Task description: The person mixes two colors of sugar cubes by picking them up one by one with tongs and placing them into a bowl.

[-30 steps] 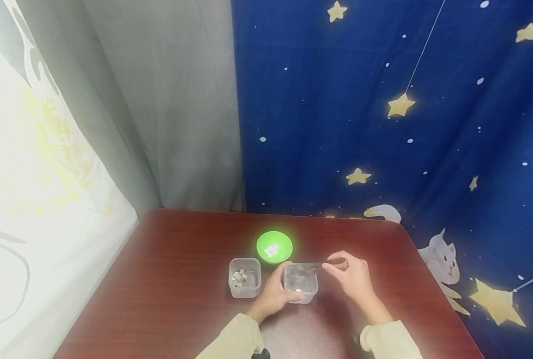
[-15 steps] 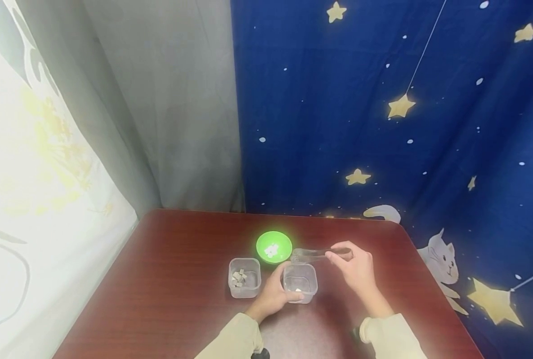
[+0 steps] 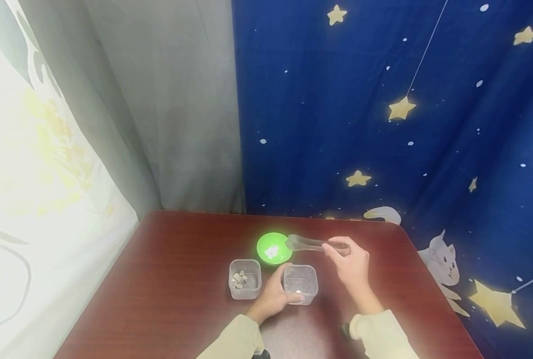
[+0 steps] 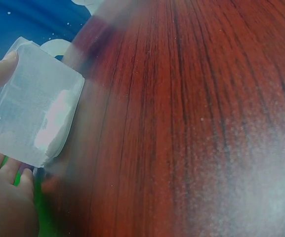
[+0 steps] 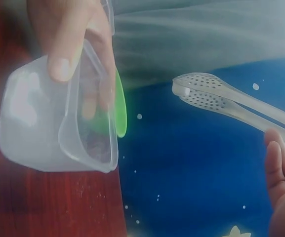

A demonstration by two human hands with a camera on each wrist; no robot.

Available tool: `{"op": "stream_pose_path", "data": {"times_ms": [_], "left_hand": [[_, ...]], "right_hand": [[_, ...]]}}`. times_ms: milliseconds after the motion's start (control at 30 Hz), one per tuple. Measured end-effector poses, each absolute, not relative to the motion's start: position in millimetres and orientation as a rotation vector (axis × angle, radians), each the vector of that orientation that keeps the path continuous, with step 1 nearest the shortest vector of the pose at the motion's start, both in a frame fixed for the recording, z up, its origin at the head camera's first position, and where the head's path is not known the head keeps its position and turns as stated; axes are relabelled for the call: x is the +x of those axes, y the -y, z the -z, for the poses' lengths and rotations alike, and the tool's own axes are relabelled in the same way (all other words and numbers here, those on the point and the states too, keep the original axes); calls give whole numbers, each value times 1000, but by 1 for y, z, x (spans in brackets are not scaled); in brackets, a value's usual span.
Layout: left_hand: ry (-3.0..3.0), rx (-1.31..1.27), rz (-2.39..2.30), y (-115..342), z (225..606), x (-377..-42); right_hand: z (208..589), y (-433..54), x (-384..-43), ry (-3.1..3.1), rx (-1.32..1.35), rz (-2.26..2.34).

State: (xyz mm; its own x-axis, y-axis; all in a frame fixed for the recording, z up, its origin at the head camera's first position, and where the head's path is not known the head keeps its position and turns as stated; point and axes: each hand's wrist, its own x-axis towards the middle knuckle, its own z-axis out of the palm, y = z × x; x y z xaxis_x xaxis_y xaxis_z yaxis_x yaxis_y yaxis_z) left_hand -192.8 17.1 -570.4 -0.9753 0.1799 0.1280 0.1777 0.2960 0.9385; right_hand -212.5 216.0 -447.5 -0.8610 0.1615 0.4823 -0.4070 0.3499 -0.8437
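Note:
My left hand (image 3: 272, 297) grips a clear plastic container (image 3: 311, 295) around its side, thumb along the near wall. A small white piece (image 3: 298, 291) lies at its bottom. My right hand (image 3: 354, 264) pinches a pair of clear tongs (image 3: 309, 244) by the handles. Their perforated heads (image 5: 201, 91) are squeezed together in the right wrist view, with a small pale piece (image 5: 180, 90) showing at the tips. In the head view, the tips overlap the right rim of a green bowl (image 3: 262, 248), which holds several white pieces (image 3: 272, 251).
Left of my left hand stands a second clear container (image 3: 253, 292) with several beige cubes (image 3: 239, 279) inside. The reddish-brown table (image 3: 181, 279) carries everything. Behind it hang a grey curtain (image 3: 190, 124) and a blue starry curtain (image 3: 311, 124).
My right hand has lifted the tongs out of the held container and moved them up and away to the green bowl's right rim. My left hand has stayed on the container.

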Motion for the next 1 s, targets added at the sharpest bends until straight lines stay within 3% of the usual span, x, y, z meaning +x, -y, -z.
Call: {"op": "stream_pose_path", "data": {"times_ms": [333,600,1000], "left_hand": [[-2509,352,-1835,-19,571,-191],[-2494,360,-1867,-20,570,-190],[-2503,356,-1856,-19,567,-191]], "right_hand": [[440,-204,-214,2067,145,-1635],[412,-185,-203,2087,180,-1571],[413,-184,-205,2126,173,-1522]]}}
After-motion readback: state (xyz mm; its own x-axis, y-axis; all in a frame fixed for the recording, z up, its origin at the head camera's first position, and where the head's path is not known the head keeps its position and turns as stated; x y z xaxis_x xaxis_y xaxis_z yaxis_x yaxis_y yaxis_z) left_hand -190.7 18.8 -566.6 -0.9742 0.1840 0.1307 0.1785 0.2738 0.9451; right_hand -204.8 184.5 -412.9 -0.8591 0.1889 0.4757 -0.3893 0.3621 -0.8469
